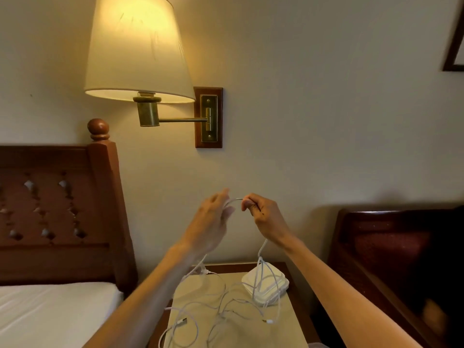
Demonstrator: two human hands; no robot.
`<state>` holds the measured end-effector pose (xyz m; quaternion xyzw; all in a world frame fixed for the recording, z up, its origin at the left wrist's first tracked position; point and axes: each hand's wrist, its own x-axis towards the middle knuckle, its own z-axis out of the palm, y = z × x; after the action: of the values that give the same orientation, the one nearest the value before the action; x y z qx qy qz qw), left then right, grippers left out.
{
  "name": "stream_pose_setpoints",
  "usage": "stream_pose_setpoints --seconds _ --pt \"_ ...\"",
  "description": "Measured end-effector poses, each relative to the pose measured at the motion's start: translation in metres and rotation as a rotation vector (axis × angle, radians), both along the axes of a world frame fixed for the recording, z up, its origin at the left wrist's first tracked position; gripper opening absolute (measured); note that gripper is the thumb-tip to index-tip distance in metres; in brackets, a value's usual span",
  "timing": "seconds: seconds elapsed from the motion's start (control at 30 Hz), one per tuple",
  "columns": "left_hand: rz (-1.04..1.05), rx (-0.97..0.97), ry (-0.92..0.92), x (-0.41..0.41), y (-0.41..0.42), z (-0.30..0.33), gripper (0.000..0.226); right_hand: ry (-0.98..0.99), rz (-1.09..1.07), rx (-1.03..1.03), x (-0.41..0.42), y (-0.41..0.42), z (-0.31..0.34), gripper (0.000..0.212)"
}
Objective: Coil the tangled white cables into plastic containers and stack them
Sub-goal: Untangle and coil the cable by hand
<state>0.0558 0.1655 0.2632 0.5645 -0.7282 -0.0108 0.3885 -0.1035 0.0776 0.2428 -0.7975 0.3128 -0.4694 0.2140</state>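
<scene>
Both of my hands are raised in front of the wall, above a small nightstand (296, 285). My right hand (263, 214) pinches a thin white cable (236, 200) near its end. My left hand (213, 222) has its fingers spread and touches the same cable; whether it grips it I cannot tell. From both hands the cable hangs down into a tangle of white cables (226, 310) lying on the nightstand top. A small stack of white plastic containers (266, 287) sits at the back right of the top, with cable loops draped over it.
A lit wall lamp (136, 51) on a brass swing arm hangs above left. A wooden headboard (62, 209) and a white mattress (50, 315) are at the left. A dark wooden chair with red upholstery (391, 249) stands right of the nightstand.
</scene>
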Motion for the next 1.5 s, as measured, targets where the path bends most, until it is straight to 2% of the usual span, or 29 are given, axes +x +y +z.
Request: stream_pose_setpoints --seconds 0.07,0.17,0.23,0.37,0.43,0.5,0.53,0.6,0.63,0.67,0.73,0.8,0.87,0.97,1.17,1.3,1.43,1.5 --pt "-0.029 0.0 0.114 -0.008 -0.009 -0.01 0.02 0.027 0.043 -0.009 0.0 0.005 -0.001 0.023" --pt "-0.001 -0.113 0.221 -0.011 -0.009 0.0 0.03 0.005 0.109 0.066 -0.004 0.01 -0.015 0.028" --pt "0.029 -0.219 0.324 -0.007 -0.002 0.013 0.026 -0.038 0.11 0.131 -0.009 0.009 -0.034 0.03" --pt "0.044 -0.371 0.36 0.013 0.015 0.03 0.025 -0.071 0.108 0.29 -0.021 0.004 -0.069 0.032" --pt "0.077 -0.385 0.42 0.02 0.021 0.031 0.026 -0.081 0.105 0.337 -0.024 0.0 -0.076 0.031" --pt "0.154 -0.245 0.398 0.029 0.02 0.025 0.027 -0.094 0.092 0.385 -0.025 -0.005 -0.072 0.031" --pt "0.208 -0.079 0.321 0.036 0.02 0.023 0.028 -0.12 0.079 0.412 -0.027 -0.008 -0.069 0.032" --pt "0.346 0.367 0.049 0.049 0.018 0.015 0.027 -0.169 0.073 0.438 -0.032 -0.014 -0.059 0.033" --pt "0.42 0.511 -0.085 0.053 0.019 0.011 0.029 -0.174 0.09 0.447 -0.033 -0.015 -0.054 0.034" --pt "0.455 0.535 -0.18 0.052 0.02 0.006 0.031 -0.168 0.113 0.45 -0.032 -0.015 -0.049 0.035" --pt "0.384 0.267 -0.137 0.038 0.019 -0.001 0.048 -0.11 0.141 0.429 -0.029 -0.013 -0.04 0.037" --pt "0.131 -0.009 -0.071 0.013 0.015 -0.006 0.062 -0.045 0.166 0.397 -0.023 -0.009 -0.036 0.039" --pt "0.002 -0.066 -0.155 -0.005 0.002 -0.019 0.055 -0.019 0.203 0.384 -0.018 -0.003 -0.032 0.039" --pt "-0.044 -0.083 -0.109 -0.008 -0.017 -0.036 0.019 -0.015 0.229 0.386 -0.02 0.004 -0.034 0.038" --pt "-0.019 -0.413 0.017 -0.004 -0.009 0.001 0.018 -0.082 0.264 0.523 -0.039 0.003 -0.078 0.024" --pt "-0.007 -0.421 0.061 0.006 -0.001 0.004 0.017 -0.144 0.25 0.586 -0.04 -0.001 -0.081 0.017" --pt "0.07 -0.549 0.259 0.018 0.016 0.024 0.018 -0.032 0.17 0.589 -0.041 -0.007 -0.085 0.02" --pt "0.063 -0.566 0.205 0.023 0.016 0.038 0.018 0.037 0.14 0.575 -0.041 -0.009 -0.09 0.022"
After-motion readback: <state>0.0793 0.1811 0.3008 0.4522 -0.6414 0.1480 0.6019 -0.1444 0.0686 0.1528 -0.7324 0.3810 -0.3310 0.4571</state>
